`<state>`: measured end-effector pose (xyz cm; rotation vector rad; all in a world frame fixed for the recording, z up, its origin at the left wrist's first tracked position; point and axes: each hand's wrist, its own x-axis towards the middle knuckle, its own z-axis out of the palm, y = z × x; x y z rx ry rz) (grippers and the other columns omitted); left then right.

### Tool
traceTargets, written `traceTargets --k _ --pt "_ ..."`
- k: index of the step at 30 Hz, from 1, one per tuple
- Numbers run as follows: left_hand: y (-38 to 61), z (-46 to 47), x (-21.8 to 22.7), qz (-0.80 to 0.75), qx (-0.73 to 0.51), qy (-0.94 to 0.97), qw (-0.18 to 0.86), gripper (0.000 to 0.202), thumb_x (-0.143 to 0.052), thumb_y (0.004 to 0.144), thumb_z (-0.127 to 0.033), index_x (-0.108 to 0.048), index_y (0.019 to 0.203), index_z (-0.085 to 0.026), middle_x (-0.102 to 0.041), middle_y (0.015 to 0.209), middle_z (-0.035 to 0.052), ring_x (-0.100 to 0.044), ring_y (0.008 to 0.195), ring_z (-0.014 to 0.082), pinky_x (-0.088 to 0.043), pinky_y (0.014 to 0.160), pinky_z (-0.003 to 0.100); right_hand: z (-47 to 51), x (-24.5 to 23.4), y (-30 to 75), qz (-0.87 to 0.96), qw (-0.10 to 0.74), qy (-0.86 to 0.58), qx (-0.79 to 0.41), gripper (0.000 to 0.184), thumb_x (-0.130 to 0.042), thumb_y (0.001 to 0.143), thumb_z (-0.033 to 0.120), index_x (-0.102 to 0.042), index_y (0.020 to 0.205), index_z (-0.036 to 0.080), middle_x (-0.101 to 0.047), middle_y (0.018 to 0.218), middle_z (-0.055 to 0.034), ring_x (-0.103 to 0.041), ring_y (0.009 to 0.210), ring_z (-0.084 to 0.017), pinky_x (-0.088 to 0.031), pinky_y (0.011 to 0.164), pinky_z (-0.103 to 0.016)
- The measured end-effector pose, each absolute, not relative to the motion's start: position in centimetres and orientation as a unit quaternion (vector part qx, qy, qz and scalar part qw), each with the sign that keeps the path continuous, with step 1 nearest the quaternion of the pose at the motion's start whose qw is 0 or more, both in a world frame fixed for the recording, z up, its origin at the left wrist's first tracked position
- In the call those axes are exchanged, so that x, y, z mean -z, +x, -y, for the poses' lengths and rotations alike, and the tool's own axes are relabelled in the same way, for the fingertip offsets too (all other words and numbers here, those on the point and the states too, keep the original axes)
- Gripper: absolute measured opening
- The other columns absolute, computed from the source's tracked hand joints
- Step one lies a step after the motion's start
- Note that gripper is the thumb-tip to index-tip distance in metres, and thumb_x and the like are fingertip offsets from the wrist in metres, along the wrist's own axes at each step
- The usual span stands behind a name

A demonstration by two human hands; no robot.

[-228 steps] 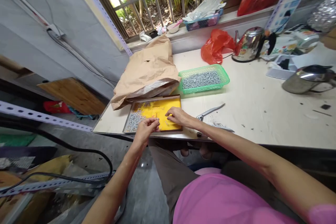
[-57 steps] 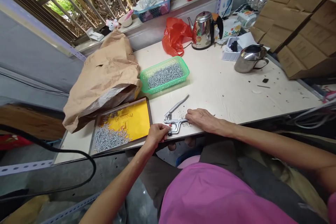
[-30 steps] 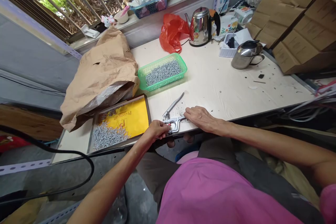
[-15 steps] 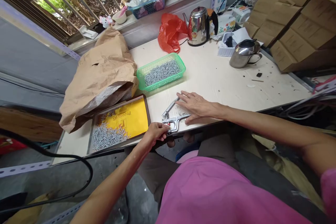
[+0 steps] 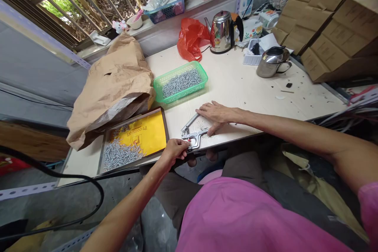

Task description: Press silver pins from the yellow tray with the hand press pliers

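On the table's front edge lies a silver lever tool [image 5: 195,138] with a coil spring and two handles spread apart. The fingers of my left hand [image 5: 176,149] are pinched together at its near-left end, beside a small red part; what they hold is too small to make out. My right hand [image 5: 217,115] is stretched out, fingertips at the end of the upper handle and thumb by the lower one. Left of the tool, a dark-rimmed tray [image 5: 166,126] with a yellow sheet [image 5: 155,132] holds a heap of small silver screw-like pieces [image 5: 121,154].
Behind the tool stands a green basket [image 5: 180,98] of similar metal pieces. A large brown paper bag [image 5: 112,82] slumps at the left. Farther back are a red plastic bag [image 5: 191,37], a kettle [image 5: 221,33], a metal pot [image 5: 270,63] and cardboard boxes [image 5: 327,27].
My right hand has shifted slightly up and left, uncovering more of the lower handle's end. My left hand stays pinched at the tool. The whole view has moved a little.
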<state>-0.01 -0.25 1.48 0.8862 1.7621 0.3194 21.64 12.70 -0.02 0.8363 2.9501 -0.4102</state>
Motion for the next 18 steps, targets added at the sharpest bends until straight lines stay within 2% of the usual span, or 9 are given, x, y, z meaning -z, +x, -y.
traceTargets --k 3,8,11,13,15,18 --pt "0.1 0.2 -1.5 -0.746 -0.131 0.371 0.537 0.029 -0.069 0.076 -0.036 -0.057 0.062 -0.013 -0.049 0.038 -0.0057 -0.039 0.031 0.0040 -0.029 0.037 0.016 -12.3 -0.5 21.5 -0.955 0.019 0.273 0.112 0.093 -0.068 0.065 0.067 -0.045 0.133 0.008 -0.051 0.128 -0.0219 -0.045 0.113 -0.036 -0.032 0.096 -0.053" --pt "0.2 0.3 -1.7 -0.753 -0.120 0.373 0.529 0.028 -0.066 0.078 -0.036 -0.056 0.064 -0.014 -0.049 0.039 -0.0053 -0.040 0.033 0.0057 -0.031 0.040 0.018 -11.3 -1.4 21.6 -0.955 0.032 0.278 0.094 0.069 -0.068 0.070 0.062 -0.057 0.116 0.010 -0.057 0.113 -0.0166 -0.047 0.102 -0.031 -0.035 0.088 -0.044" --pt "0.2 0.9 -2.1 -0.767 -0.084 0.436 0.463 0.029 -0.056 0.085 -0.036 -0.057 0.064 -0.015 -0.050 0.043 -0.0033 -0.044 0.036 0.0087 -0.034 0.044 0.021 -10.8 -1.6 21.7 -0.953 0.036 0.287 0.093 0.057 -0.068 0.074 0.056 -0.060 0.109 0.012 -0.059 0.109 -0.0149 -0.048 0.101 -0.029 -0.035 0.084 -0.040" --pt "0.4 1.4 -2.4 -0.767 -0.083 0.531 0.351 0.027 -0.054 0.087 -0.035 -0.062 0.071 -0.015 -0.058 0.056 0.0004 -0.053 0.048 0.0117 -0.039 0.052 0.024 -10.5 -1.6 21.7 -0.952 0.033 0.290 0.093 0.052 -0.069 0.075 0.053 -0.061 0.106 0.012 -0.059 0.107 -0.0140 -0.048 0.100 -0.028 -0.035 0.083 -0.038" --pt "0.8 1.5 -2.5 -0.738 -0.102 0.627 0.229 0.022 -0.054 0.088 -0.033 -0.066 0.085 -0.015 -0.065 0.078 0.0048 -0.060 0.067 0.0157 -0.044 0.064 0.026 -10.3 -1.5 21.7 -0.952 0.028 0.291 0.094 0.048 -0.069 0.077 0.050 -0.062 0.104 0.011 -0.059 0.105 -0.0133 -0.049 0.099 -0.027 -0.036 0.081 -0.036" --pt "1.7 0.5 -2.2 -0.661 -0.098 0.735 0.117 0.026 -0.058 0.087 -0.032 -0.063 0.107 -0.016 -0.063 0.103 0.0093 -0.058 0.096 0.0227 -0.045 0.081 0.032 -10.0 -1.2 21.6 -0.950 0.019 0.297 0.097 0.044 -0.071 0.077 0.046 -0.061 0.103 0.011 -0.059 0.104 -0.0126 -0.051 0.098 -0.026 -0.037 0.080 -0.035"
